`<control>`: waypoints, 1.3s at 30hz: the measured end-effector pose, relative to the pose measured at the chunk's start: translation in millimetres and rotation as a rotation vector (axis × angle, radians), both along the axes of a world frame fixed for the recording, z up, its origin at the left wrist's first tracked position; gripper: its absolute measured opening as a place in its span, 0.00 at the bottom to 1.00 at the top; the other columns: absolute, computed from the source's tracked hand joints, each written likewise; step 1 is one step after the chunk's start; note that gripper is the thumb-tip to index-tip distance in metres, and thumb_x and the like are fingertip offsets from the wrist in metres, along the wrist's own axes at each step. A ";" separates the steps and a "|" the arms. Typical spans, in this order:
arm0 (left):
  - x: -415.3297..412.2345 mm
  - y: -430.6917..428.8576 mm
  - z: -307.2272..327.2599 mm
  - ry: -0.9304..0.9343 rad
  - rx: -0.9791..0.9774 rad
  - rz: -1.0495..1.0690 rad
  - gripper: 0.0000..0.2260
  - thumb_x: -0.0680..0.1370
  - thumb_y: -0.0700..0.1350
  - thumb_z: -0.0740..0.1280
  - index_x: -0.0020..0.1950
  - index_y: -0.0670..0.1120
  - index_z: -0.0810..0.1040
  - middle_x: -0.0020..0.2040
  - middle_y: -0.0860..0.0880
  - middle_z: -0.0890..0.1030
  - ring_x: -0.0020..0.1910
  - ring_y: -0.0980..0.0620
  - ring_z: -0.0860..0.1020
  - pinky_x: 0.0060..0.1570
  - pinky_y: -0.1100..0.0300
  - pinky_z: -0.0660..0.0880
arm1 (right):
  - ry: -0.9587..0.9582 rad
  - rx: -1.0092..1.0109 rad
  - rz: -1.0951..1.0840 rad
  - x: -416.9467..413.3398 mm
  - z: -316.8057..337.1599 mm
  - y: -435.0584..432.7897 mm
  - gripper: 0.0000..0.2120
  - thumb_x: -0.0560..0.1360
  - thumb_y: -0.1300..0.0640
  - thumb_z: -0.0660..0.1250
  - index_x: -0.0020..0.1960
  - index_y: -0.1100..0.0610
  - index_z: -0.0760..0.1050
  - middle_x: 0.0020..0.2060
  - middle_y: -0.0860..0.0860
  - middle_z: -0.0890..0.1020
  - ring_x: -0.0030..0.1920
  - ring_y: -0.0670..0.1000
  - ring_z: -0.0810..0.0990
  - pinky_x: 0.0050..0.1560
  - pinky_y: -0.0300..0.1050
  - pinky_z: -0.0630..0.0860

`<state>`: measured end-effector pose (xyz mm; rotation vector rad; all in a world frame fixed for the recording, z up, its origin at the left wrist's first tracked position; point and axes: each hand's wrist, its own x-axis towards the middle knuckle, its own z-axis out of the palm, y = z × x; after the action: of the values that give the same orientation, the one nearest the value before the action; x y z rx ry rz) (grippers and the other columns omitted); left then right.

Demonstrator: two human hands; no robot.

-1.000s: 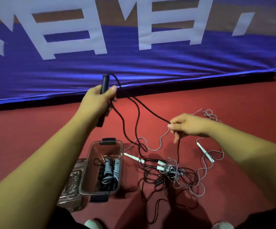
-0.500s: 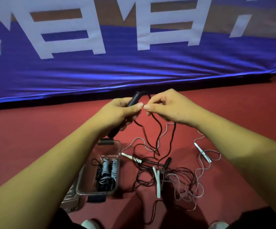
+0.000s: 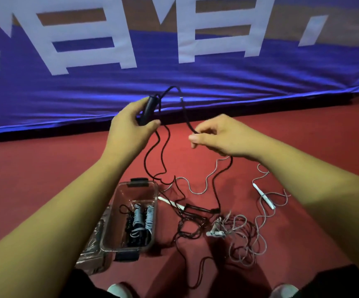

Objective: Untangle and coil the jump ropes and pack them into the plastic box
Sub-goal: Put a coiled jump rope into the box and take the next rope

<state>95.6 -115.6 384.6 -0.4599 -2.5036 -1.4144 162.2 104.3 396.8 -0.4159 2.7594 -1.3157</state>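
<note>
Left hand [image 3: 131, 125] is wrapping its fingers round the slim black jump-rope handle [image 3: 149, 108], holding it up at the far side in front of the blue banner with big white lettering [image 3: 195, 87]. Right hand [image 3: 219, 137] is pinching the thin black rope cord [image 3: 186, 114] between thumb and forefinger. It's hovering just right of the left hand, and the two aren't touching. That cord is arching up out of the handle's top, dropping to the pinch, then hanging down past the right hand to the red floor [image 3: 45, 179]. More loops of black cord are dangling under the left hand.

Down on the floor, the clear plastic box with black clips [image 3: 155, 216] is sitting open at near left, with a bundle of coiled black and pale-blue ropes [image 3: 141, 220] lying inside it. A clear lid [image 3: 92, 252] is lying against the box's left side. Right of the box, a messy tangle of black and grey ropes [image 3: 228, 229] is sprawling about. One white handle [image 3: 264, 196] is lying off to its far right, and another white handle [image 3: 169, 201] is poking out just beside the box.
</note>
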 end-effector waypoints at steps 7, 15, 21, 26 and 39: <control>20.5 22.6 -1.3 -0.463 0.216 -0.368 0.03 0.77 0.42 0.71 0.45 0.44 0.79 0.33 0.42 0.77 0.27 0.52 0.65 0.22 0.65 0.62 | 0.004 -0.033 -0.042 -3.2 8.6 -5.7 0.11 0.77 0.52 0.68 0.42 0.58 0.82 0.19 0.45 0.65 0.21 0.44 0.61 0.24 0.37 0.59; 25.4 28.3 -3.3 -0.638 0.254 -0.310 0.10 0.76 0.48 0.71 0.52 0.42 0.80 0.41 0.48 0.83 0.28 0.57 0.65 0.20 0.67 0.61 | 0.021 0.125 0.071 1.6 -10.5 -7.2 0.09 0.76 0.49 0.69 0.39 0.50 0.82 0.25 0.49 0.70 0.28 0.45 0.65 0.30 0.41 0.62; 20.9 31.0 -2.6 -0.586 0.143 -0.317 0.06 0.78 0.40 0.69 0.42 0.45 0.75 0.28 0.50 0.77 0.26 0.55 0.65 0.20 0.65 0.62 | -0.112 -0.009 0.004 2.2 -8.7 -1.2 0.13 0.74 0.48 0.71 0.39 0.58 0.81 0.22 0.50 0.68 0.24 0.49 0.65 0.25 0.37 0.62; -7.1 7.8 2.3 -0.455 0.483 -0.060 0.10 0.80 0.39 0.67 0.39 0.46 0.73 0.29 0.49 0.75 0.23 0.57 0.65 0.20 0.66 0.62 | -0.301 0.146 -0.052 -4.2 -45.7 38.8 0.12 0.78 0.54 0.67 0.38 0.59 0.76 0.35 0.57 0.83 0.35 0.46 0.80 0.43 0.43 0.75; 6.1 2.3 -4.8 -0.375 0.127 -0.273 0.08 0.77 0.45 0.71 0.55 0.50 0.83 0.35 0.47 0.75 0.30 0.51 0.70 0.23 0.64 0.66 | -0.279 -0.192 0.038 -3.7 -22.8 5.6 0.13 0.79 0.56 0.65 0.46 0.65 0.80 0.25 0.50 0.62 0.25 0.48 0.59 0.27 0.38 0.60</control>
<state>101.8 -113.3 379.8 -0.5756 -2.6897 -1.9080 158.4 109.8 374.0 -0.2682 2.3997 -1.5063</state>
